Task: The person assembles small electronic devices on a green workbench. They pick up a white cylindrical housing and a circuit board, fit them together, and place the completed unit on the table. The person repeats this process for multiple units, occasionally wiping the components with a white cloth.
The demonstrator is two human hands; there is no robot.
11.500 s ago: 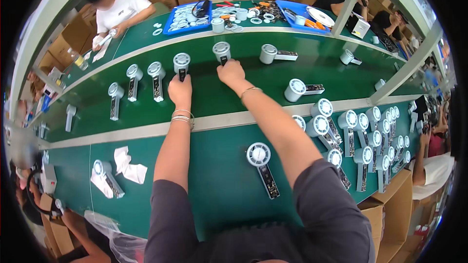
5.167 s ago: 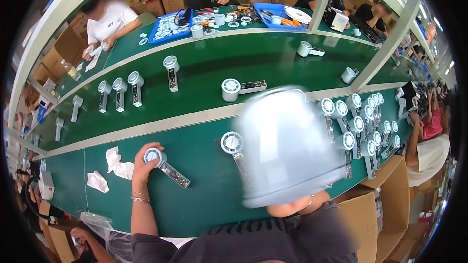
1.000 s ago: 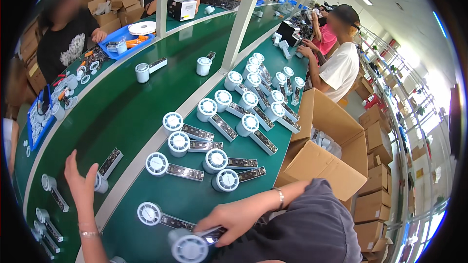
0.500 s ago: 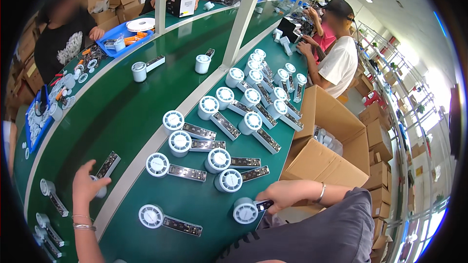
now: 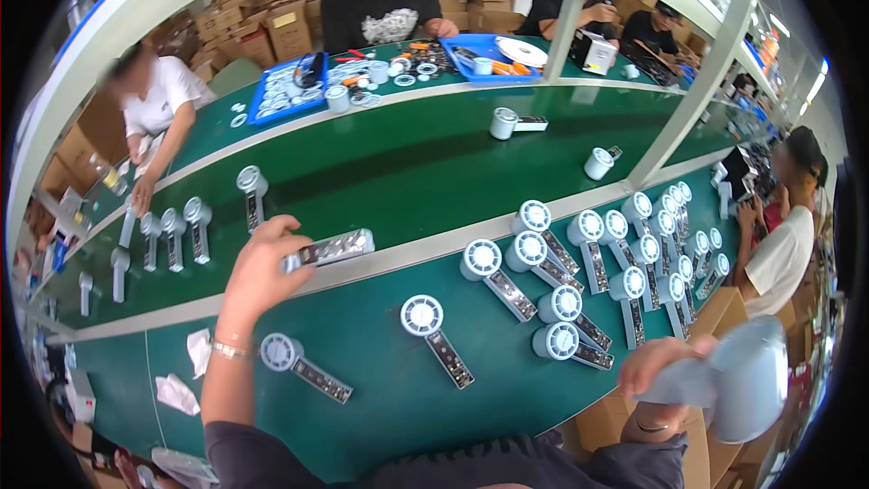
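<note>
Left hand: The left hand was over the rail by the green belt. Its fingers were bent in close, holding the left fan.
Left fan: The long handle of the left fan stuck out to the right of the fingers, nearly along the rail, its bumpy parts showing. The hand hid most of the rest, so I couldn't tell how the round head sat.
Right hand: The right hand was past the bench edge, near the box. Its fingers were curled round the handle of the right fan.
Right fan: The right fan was blurry. Its big head pointed right, away from the fingers.
Bench fans: Two fans lay between the hands. The near fan and the middle fan both had handles slanting down to the right. The left hand was closer to both.
</note>
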